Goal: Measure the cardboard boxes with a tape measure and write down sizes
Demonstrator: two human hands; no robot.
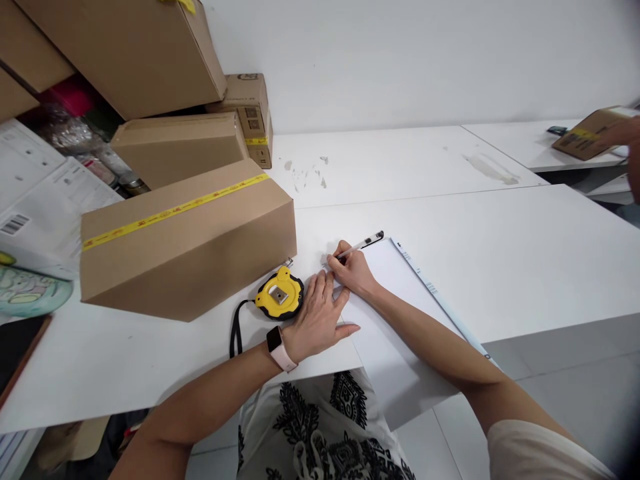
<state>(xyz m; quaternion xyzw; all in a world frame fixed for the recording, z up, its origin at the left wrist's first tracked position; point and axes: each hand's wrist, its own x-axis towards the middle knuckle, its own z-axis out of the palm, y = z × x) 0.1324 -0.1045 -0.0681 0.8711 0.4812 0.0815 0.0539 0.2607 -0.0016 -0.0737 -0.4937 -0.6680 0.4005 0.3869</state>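
My right hand (pixel 354 270) grips a white and black pen (pixel 361 244), its tip down near the top left of a large white sheet of paper (pixel 383 293). Beside it, my left hand (pixel 320 313) lies flat with fingers stretched out, at the sheet's left edge; a smartwatch with a pale pink band (pixel 281 348) is on that wrist. Left of these fingers, close by, rests a yellow and black tape measure (pixel 279 293) with a black strap. Behind the tape measure stands a long cardboard box (pixel 200 233) sealed with yellow tape. A pale blue strip (pixel 435 293) borders the paper's right side.
More cardboard boxes (pixel 180 143) are stacked at the left and back left, next to a white printed box (pixel 45 193). The white table (pixel 450 253) meets a wall behind. At far right, another person's hand (pixel 623 137) touches a small cardboard box (pixel 583 137).
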